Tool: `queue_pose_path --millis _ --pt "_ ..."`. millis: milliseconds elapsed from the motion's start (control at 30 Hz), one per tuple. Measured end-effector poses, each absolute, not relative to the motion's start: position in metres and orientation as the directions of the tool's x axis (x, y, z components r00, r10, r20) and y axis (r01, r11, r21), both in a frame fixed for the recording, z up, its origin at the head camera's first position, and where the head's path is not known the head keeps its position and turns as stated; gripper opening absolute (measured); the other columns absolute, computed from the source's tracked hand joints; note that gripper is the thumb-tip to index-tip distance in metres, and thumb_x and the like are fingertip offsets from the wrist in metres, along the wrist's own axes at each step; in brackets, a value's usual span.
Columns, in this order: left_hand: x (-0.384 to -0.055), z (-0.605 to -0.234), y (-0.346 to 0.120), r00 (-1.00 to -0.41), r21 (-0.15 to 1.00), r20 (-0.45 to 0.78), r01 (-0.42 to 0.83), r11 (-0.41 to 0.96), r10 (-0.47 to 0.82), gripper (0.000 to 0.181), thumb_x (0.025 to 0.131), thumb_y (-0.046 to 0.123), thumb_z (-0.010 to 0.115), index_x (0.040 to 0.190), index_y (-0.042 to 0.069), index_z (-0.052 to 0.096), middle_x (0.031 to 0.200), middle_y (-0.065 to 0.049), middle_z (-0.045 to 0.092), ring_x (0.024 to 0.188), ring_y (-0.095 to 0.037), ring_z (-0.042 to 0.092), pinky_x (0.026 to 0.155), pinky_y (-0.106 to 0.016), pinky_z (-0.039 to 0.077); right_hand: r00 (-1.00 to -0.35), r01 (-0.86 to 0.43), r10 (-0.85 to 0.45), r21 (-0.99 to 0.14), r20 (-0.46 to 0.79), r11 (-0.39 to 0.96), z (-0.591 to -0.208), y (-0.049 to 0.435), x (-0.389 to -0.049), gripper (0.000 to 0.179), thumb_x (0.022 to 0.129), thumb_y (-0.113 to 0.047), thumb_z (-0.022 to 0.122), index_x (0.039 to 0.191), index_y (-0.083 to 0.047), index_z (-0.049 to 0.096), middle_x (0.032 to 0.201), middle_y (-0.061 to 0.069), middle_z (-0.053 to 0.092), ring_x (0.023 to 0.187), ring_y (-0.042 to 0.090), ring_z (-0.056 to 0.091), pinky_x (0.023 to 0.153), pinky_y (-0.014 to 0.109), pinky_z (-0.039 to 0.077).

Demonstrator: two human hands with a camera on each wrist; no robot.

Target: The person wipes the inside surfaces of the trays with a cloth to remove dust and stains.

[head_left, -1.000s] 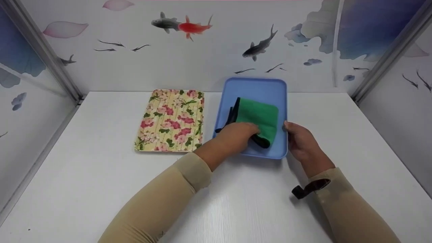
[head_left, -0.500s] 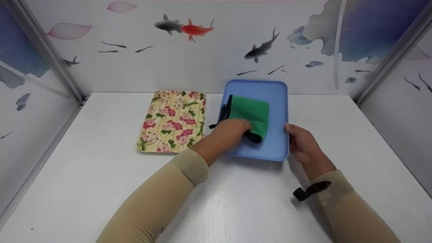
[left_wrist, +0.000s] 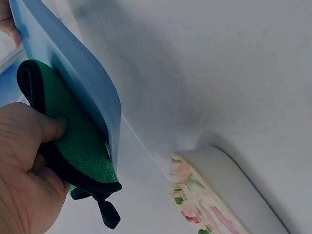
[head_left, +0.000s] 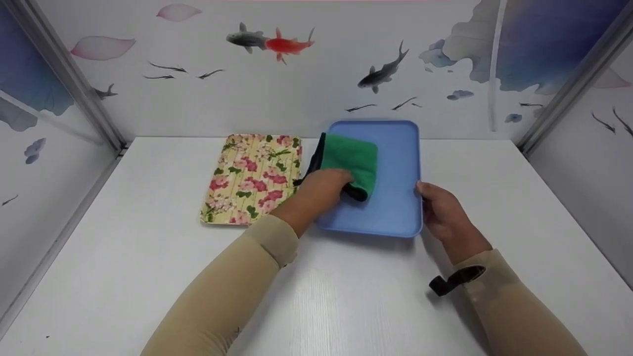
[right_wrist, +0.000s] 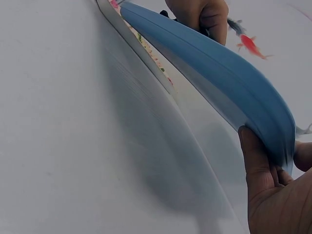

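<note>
A folded green cloth [head_left: 352,157] with black edging is pinched at its near edge by my left hand [head_left: 320,190]. In the left wrist view the thumb lies over the green cloth [left_wrist: 80,141], and a black loop hangs from its corner. Behind and under the cloth is a blue tray [head_left: 393,198]. My right hand [head_left: 447,212] grips the tray's right edge. Fingers sit beneath the blue tray [right_wrist: 229,73] and the thumb is at its rim in the right wrist view, where the tray is tilted and raised off the table.
Left of the blue tray lies a flower-patterned tray [head_left: 252,183] on the white table [head_left: 346,296]. The left forearm passes just in front of its near right corner. A wall [head_left: 198,109] painted with fish stands behind the table.
My left hand has moved left with the green cloth, which now overhangs the blue tray's left edge. The right hand keeps its grip, and the tray has barely shifted.
</note>
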State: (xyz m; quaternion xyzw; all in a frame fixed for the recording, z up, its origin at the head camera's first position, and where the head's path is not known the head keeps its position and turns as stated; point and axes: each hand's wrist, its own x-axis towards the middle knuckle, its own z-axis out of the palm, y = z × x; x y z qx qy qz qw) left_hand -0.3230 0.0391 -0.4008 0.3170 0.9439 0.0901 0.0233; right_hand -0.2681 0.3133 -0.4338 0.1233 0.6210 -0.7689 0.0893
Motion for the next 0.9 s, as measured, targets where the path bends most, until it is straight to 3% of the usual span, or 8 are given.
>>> queue_pose_path --millis 133,300,433,733,900 --pt "-0.3268 -0.4030 0.0353 -0.833 0.191 0.013 0.545 0.817 0.553 0.036 0.103 0.002 0.057 0.135 0.015 0.067 0.136 -0.002 0.069 0.128 -0.022 0.064 0.110 -0.040 0.051 -0.953 0.293 0.018 -0.934 -0.303 -0.203 -0.4339 0.3123 -0.2670 0.054 0.107 -0.032 0.056 0.150 -0.002 0.042 0.136 0.001 0.050 0.118 0.011 0.051 0.102 0.024 0.043" --pt "-0.3288 -0.4037 0.0335 -0.857 0.223 0.014 0.505 0.834 0.515 0.033 0.103 0.002 0.057 0.132 0.014 0.068 0.132 -0.003 0.070 0.126 -0.024 0.065 0.109 -0.041 0.052 -0.953 0.290 0.013 -0.926 -0.302 -0.242 -0.4339 0.3128 -0.2656 0.021 0.106 -0.030 0.059 0.117 -0.012 0.065 0.115 -0.005 0.062 0.111 0.011 0.056 0.100 0.025 0.044" --pt "-0.3291 -0.4058 0.0342 -0.861 0.260 0.018 0.495 0.829 0.508 0.036 0.104 0.003 0.056 0.137 0.014 0.066 0.138 -0.003 0.069 0.130 -0.023 0.063 0.113 -0.040 0.049 -0.952 0.291 0.017 -0.922 -0.305 -0.255 -0.4335 0.3132 -0.2656 0.015 0.106 -0.029 0.060 0.100 -0.019 0.071 0.109 -0.007 0.064 0.108 0.011 0.056 0.099 0.025 0.044" --pt "-0.3282 -0.4089 0.0373 -0.893 0.387 0.008 0.417 0.822 0.450 0.045 0.105 0.003 0.052 0.147 0.018 0.061 0.146 -0.001 0.064 0.137 -0.023 0.059 0.117 -0.039 0.046 -0.947 0.302 0.040 -0.925 -0.319 -0.233 -0.4330 0.3119 -0.2686 0.013 0.106 -0.028 0.059 0.106 -0.018 0.067 0.134 -0.001 0.049 0.121 0.014 0.046 0.107 0.027 0.036" --pt "-0.3250 -0.4073 0.0406 -0.910 0.448 0.024 0.380 0.809 0.414 0.047 0.105 0.003 0.050 0.146 0.021 0.062 0.145 0.001 0.065 0.135 -0.023 0.060 0.114 -0.039 0.048 -0.948 0.300 0.032 -0.925 -0.315 -0.231 -0.4323 0.3117 -0.2686 0.015 0.107 -0.029 0.057 0.108 -0.017 0.067 0.139 0.002 0.047 0.122 0.014 0.046 0.108 0.027 0.036"
